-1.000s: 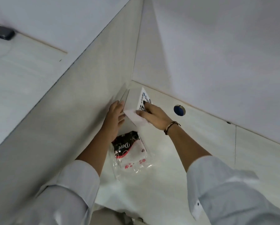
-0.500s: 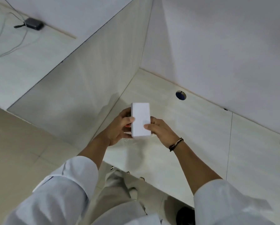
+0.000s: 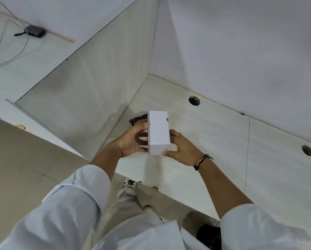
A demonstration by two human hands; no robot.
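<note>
A plain white rectangular box (image 3: 158,132) is held upright above the pale desk top (image 3: 214,141), between both hands. My left hand (image 3: 131,141) grips its left side with the thumb on the front edge. My right hand (image 3: 181,148) holds its right side and lower corner with curled fingers; a dark cord bracelet sits on that wrist. A dark brown wrapper (image 3: 138,120) shows behind the box's upper left; how it is held or rests is hidden.
A vertical partition panel (image 3: 96,78) stands left of the desk, a white wall (image 3: 241,51) behind. Two round cable holes (image 3: 194,100) (image 3: 306,150) pierce the desk top. A small black device (image 3: 34,31) with a cable lies on the neighbouring desk, upper left. Below is tiled floor (image 3: 15,168).
The box has come out of the desk's corner and been lifted toward me in both hands, turning plain side up. The view has pulled back, showing the floor and my legs.
</note>
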